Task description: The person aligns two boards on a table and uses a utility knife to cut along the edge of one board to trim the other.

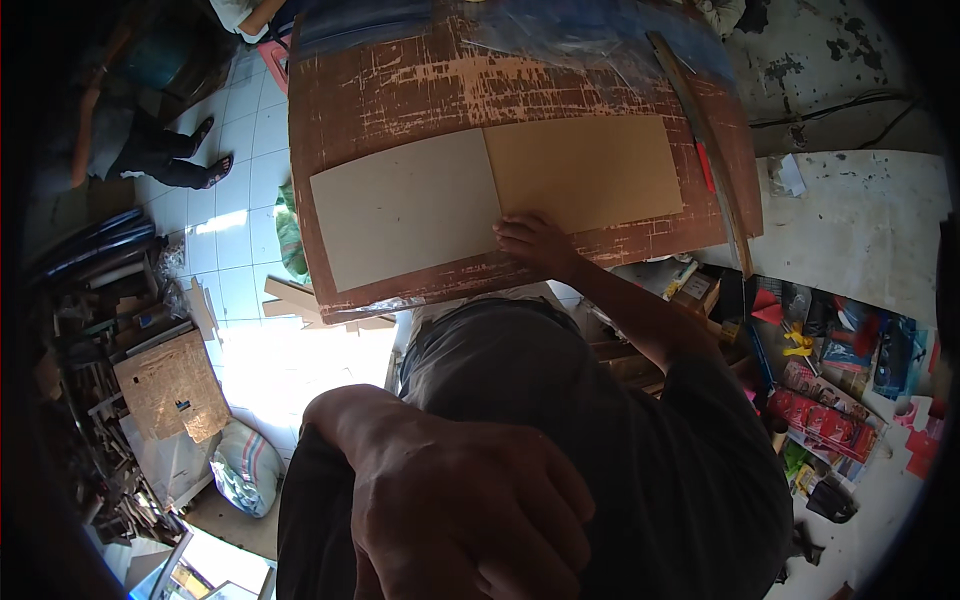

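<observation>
cardboard sheets, grey [405, 207] and tan [585, 170], lie touching mid-bench [400, 90]. i see right hand [535, 243] fingers flat, released, on their seam at the near edge; left hand [470, 510] loosely curled, holding nothing.

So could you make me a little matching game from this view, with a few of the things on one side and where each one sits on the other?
Things:
1. pale grey rectangular sheet
2. tan rectangular cardboard sheet
3. right hand
4. left hand

Places:
A. close to the camera, low in the picture
B. left half of the worn brown board
C. at the sheets' near edge, where they meet
D. right half of the brown board

Pairs: 1-B, 2-D, 3-C, 4-A
</observation>
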`<state>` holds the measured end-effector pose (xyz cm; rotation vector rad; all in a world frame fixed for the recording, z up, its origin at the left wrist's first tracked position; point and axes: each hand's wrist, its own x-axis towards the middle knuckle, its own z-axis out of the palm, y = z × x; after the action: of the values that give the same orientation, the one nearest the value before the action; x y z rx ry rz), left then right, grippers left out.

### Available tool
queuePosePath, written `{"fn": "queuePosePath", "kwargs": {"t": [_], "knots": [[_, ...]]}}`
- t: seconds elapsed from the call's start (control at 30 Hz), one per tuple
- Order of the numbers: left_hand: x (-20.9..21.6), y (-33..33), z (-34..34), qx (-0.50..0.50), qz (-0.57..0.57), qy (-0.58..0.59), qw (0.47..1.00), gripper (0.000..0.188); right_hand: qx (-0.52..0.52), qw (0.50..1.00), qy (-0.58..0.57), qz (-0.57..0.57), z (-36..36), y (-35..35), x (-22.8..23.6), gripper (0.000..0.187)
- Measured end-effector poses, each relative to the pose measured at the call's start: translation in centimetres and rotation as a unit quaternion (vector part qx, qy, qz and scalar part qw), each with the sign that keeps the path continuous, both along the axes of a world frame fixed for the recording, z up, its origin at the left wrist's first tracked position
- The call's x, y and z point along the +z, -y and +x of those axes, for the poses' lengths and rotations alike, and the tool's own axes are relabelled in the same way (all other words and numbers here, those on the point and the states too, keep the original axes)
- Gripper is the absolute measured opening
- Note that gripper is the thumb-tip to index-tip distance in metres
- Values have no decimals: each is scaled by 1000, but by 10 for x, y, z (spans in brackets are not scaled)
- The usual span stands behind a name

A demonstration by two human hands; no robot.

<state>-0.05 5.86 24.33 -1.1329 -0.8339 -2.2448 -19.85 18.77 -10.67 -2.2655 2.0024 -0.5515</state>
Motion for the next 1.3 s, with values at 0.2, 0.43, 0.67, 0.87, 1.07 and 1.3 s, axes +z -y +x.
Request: {"fn": "queuePosePath", "kwargs": {"t": [0.2,0.43,0.67,0.87,1.07,1.3], "knots": [[5,-13,-26,69,-26,9,997,49,11,999,9,-39,-3,1,-6,24],[-140,22,-97,388,-406,482,672,15,-42,870,486,71,-2,-3,-23,28],[-317,65,-112,531,-586,405,459,20,6,994,34,-103,-6,-5,-4,25],[-332,63,-113,542,-585,436,417,16,-17,994,72,-86,-37,-11,23,24],[-353,57,-113,575,-585,430,377,23,-503,851,6,-152,-234,-104,18,44],[-355,53,-111,554,-598,454,361,30,-637,755,-119,102,-346,-175,22,56]]}}
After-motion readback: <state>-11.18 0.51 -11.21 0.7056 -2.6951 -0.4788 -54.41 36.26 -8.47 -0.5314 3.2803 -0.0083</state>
